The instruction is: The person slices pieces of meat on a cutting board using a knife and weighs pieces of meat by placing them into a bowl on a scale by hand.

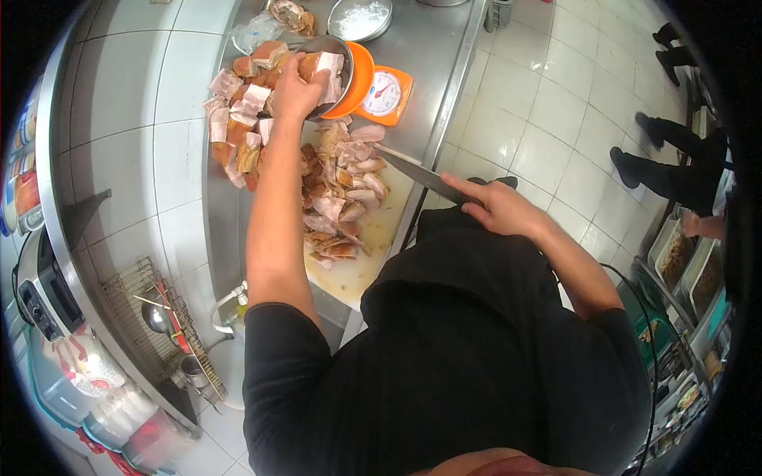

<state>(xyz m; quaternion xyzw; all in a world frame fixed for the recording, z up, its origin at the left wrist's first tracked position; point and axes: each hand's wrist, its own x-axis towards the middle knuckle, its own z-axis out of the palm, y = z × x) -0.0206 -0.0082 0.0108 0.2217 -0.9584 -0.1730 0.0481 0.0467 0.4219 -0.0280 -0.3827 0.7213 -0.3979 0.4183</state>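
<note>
My left hand (297,89) reaches into a metal bowl (347,78), its thumb and fingers closed around a piece of pork belly (310,67). The bowl rests on an orange kitchen scale (403,86) with a round white dial. In my right hand (502,208) is a large knife (425,176), its blade pointing toward the cut meat. Sliced pork (349,186) lies heaped on a pale cutting board (379,238). Larger pork chunks (238,119) are piled on the counter to the left of the bowl.
A bowl of white powder or grains (361,19) and a plastic bag (255,32) stand at the counter's far end. At left, a wire rack (151,305) hangs on the tiled wall. Other people's legs (675,155) and food trays (675,246) are at right.
</note>
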